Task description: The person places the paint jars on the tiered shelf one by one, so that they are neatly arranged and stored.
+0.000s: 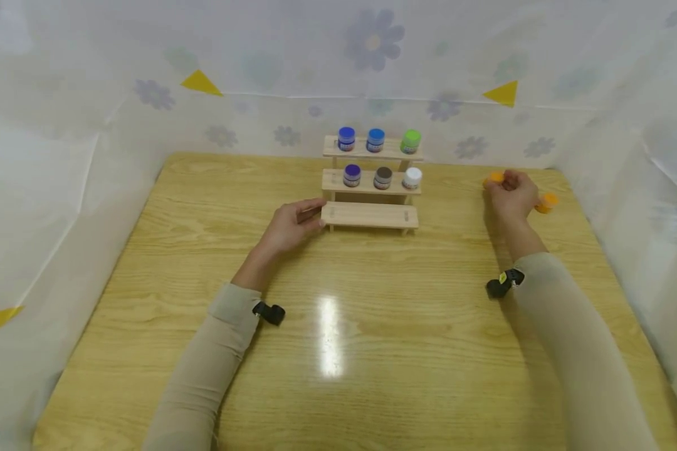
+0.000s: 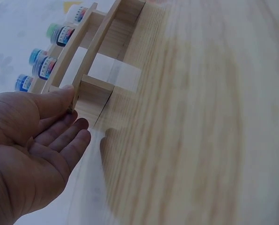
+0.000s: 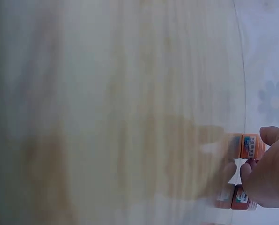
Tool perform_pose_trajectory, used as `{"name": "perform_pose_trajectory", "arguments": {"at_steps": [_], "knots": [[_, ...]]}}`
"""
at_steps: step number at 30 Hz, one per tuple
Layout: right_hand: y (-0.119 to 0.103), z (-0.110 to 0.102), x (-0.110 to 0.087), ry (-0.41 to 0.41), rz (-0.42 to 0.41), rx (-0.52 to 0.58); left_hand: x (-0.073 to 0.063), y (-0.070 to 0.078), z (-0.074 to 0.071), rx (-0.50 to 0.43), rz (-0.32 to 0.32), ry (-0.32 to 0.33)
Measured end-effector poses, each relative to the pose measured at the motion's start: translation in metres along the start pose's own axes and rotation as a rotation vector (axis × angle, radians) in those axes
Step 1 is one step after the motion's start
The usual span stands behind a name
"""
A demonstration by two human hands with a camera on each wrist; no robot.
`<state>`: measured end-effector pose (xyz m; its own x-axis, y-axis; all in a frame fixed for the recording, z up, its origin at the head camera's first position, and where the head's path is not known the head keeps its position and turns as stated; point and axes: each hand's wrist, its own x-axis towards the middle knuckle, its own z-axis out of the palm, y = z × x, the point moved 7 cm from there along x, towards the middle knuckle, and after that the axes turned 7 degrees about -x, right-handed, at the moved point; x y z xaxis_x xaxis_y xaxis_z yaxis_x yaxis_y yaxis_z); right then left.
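Note:
The left hand holds the left end of a three-step wooden rack, its thumb on the lowest board and its fingers below. Small paint jars stand on the rack: a dark blue jar, a blue jar and a green jar on top, a purple jar, a brown jar and a white jar on the middle step. At far right, the right hand pinches an orange paint jar on the table. A reddish jar stands close beside it, partly covered by the hand.
Another orange jar stands right of the right hand. The wood-grain table meets a flower-printed white sheet at the back, with more white sheeting at both sides. Yellow triangles mark the sheet.

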<state>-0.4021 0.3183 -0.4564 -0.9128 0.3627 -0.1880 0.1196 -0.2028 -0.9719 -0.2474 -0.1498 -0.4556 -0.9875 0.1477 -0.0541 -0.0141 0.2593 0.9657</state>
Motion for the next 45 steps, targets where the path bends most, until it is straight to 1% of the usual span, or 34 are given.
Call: {"name": "perform_pose_trajectory", "arguments": {"at_steps": [1,2,3,6,9,10,12,15,18,22,26,31,36,45], "knots": [[-0.001,-0.001,0.002,0.006,-0.024,-0.095,0.000,0.001,0.000,0.000,0.001,-0.001],[-0.002,-0.001,0.004,0.018,-0.053,-0.227,0.000,0.001,0.001,0.003,0.003,0.000],[-0.004,-0.002,0.005,0.038,-0.092,-0.388,0.001,0.002,0.001,0.003,0.006,0.001],[-0.005,0.000,0.006,0.024,-0.147,-0.555,0.001,0.002,0.001,0.000,0.003,0.013],[-0.006,0.004,0.002,-0.007,-0.193,-0.670,0.001,0.002,0.001,-0.007,-0.003,0.015],[-0.006,0.006,-0.001,-0.018,-0.205,-0.691,0.001,0.001,0.001,-0.007,-0.005,0.013],[-0.007,0.011,-0.008,-0.051,-0.236,-0.711,0.000,0.001,0.001,-0.008,-0.007,0.011],[-0.007,0.023,-0.023,-0.121,-0.286,-0.660,-0.001,-0.001,0.000,-0.009,-0.018,0.015],[-0.010,0.035,-0.043,-0.189,-0.359,-0.615,-0.001,-0.001,0.001,-0.016,-0.030,0.020],[-0.012,0.050,-0.072,-0.254,-0.426,-0.580,-0.001,0.000,0.001,-0.025,-0.039,0.018],[-0.012,0.062,-0.094,-0.305,-0.452,-0.563,-0.001,0.000,0.001,-0.020,-0.033,0.018],[-0.012,0.072,-0.115,-0.340,-0.473,-0.572,-0.001,0.000,0.000,-0.014,-0.034,0.017],[-0.010,0.079,-0.129,-0.357,-0.493,-0.579,-0.002,-0.001,0.000,-0.024,-0.045,0.016],[-0.009,0.101,-0.154,-0.389,-0.587,-0.613,-0.003,0.001,0.000,-0.017,-0.040,0.011]]}}
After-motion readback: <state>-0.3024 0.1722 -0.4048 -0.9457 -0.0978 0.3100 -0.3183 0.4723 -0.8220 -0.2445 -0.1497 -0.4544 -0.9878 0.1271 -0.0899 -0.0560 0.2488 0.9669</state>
